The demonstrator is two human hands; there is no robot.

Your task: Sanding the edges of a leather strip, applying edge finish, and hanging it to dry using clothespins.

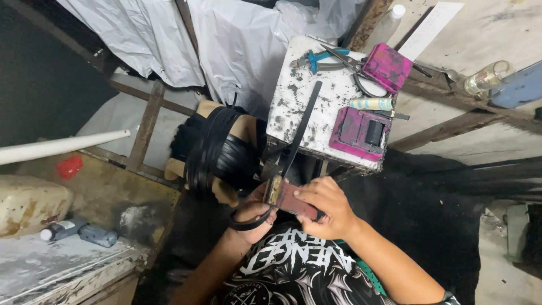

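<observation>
Together, the right hand (326, 208) fingers clamp a small reddish-brown rectangular block (293, 199), while the left hand (255, 210) pinches a thin black strap (301, 129).

The counter (293, 107) is white-painted and rough, chipped and stained. The black strap (302, 124) lying on it looks smooth and faintly glossy, like leather or rubber. The pliers (316, 59) are dull metal with blue plastic grips. White plastic sheeting (248, 39) hangs far behind, glossy and creased.

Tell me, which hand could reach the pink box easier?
Probably the right hand, though it holds the reddish block: the pink box sits just beyond it, while the left hand grips the black strap.
</observation>
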